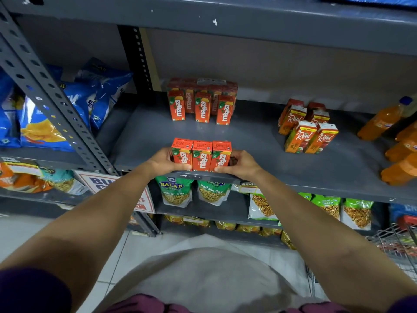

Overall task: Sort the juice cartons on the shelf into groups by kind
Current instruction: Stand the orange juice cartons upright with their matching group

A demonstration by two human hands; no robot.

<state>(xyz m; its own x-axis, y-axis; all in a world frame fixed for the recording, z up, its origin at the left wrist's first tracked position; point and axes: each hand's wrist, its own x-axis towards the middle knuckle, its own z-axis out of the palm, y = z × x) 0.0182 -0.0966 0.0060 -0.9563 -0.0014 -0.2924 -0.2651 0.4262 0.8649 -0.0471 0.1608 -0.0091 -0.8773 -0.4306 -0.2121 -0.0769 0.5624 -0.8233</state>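
Observation:
Three orange Maaza cartons point(202, 155) stand side by side in a row at the front edge of the grey shelf point(259, 141). My left hand point(163, 160) presses against the row's left end and my right hand point(240, 163) against its right end, squeezing the three together. Further back stands another group of Maaza cartons point(202, 102), three in front of a shrink-wrapped pack. To the right, several Real cartons point(308, 127) in orange, green and white stand in a separate cluster.
Orange drink bottles point(397, 143) lie and stand at the shelf's right end. Blue snack bags point(56, 102) fill the neighbouring bay beyond a perforated upright point(45, 91). Green Balaji packets point(177, 190) hang on the shelf below. A wire basket point(397, 242) sits at the lower right.

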